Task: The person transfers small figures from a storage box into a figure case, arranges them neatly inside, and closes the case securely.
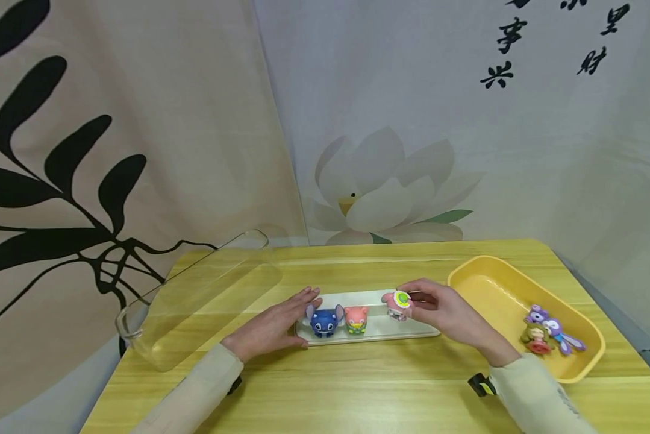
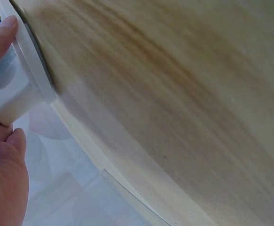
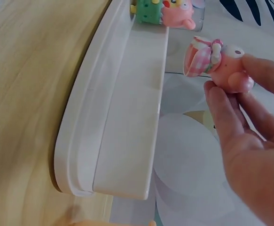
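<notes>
A white display base (image 1: 372,330) with a raised step lies on the table. My left hand (image 1: 273,322) holds its left end, thumb (image 2: 0,40) along one side and fingers round the other. On the base stand a blue big-eared figurine (image 1: 325,321) and, just right of it, a pink figurine in green (image 1: 356,319). Over the base's right part, my right hand (image 1: 441,308) pinches another pink figurine (image 3: 228,68) between thumb and fingers. This one is tilted, its checked pink clothing (image 3: 198,59) showing in the right wrist view, and it is apart from the base there.
A yellow tray (image 1: 482,280) stands at the right of the wooden table (image 1: 357,392), holding purple figurines (image 1: 560,334) and a green-haired figurine (image 1: 536,337). At the left lies a long clear plastic cover (image 1: 194,307). A printed curtain (image 1: 211,120) hangs behind the table.
</notes>
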Motion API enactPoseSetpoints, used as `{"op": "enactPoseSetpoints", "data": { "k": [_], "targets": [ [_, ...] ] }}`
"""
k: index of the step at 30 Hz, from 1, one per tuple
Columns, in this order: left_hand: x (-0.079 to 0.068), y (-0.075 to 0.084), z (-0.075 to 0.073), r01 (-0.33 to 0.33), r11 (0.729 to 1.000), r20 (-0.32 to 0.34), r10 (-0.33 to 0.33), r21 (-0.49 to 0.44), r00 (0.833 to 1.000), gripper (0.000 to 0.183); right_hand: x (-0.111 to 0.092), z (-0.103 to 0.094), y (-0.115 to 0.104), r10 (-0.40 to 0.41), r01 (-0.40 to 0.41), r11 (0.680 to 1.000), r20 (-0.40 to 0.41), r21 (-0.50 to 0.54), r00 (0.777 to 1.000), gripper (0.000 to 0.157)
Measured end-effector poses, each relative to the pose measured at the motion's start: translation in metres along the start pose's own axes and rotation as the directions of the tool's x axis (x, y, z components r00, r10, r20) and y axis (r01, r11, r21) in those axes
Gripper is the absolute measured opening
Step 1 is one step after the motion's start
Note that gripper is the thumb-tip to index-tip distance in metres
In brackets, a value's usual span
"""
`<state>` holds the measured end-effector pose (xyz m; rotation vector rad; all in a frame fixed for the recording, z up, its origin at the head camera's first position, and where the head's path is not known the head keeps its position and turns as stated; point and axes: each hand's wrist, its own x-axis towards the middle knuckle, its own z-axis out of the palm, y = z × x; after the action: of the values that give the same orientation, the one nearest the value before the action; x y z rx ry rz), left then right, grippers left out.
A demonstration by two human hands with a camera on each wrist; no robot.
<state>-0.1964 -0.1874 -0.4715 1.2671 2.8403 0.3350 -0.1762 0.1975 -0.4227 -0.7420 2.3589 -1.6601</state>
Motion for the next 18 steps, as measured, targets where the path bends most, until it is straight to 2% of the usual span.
{"op": "enactPoseSetpoints", "data": {
  "k": [4, 8, 11, 18],
  "targets": [
    [0.0, 0.0, 0.0, 0.005, 1.0, 0.003, -0.005, -0.005, 1.0, 0.092, 0.002, 0.003, 0.002, 0.008, -0.008, 0.999, 0.012, -0.038, 1.0, 0.033],
    [0.0, 0.0, 0.001, 0.002, 1.0, 0.001, -0.002, -0.006, 1.0, 0.093, 0.004, 0.005, 0.007, -0.016, 0.017, 0.997, 0.016, -0.078, 1.0, 0.031],
    [0.0, -0.001, 0.001, 0.001, 1.0, -0.001, -0.001, -0.008, 1.0, 0.093, 0.006, 0.007, 0.01, -0.041, 0.043, 0.996, 0.03, -0.082, 0.999, 0.03],
    [0.0, 0.0, 0.0, -0.001, 1.0, -0.004, 0.001, -0.012, 1.0, 0.093, 0.01, 0.011, 0.017, -0.009, 0.015, 0.997, 0.073, -0.074, 0.997, 0.031]
  ]
}}
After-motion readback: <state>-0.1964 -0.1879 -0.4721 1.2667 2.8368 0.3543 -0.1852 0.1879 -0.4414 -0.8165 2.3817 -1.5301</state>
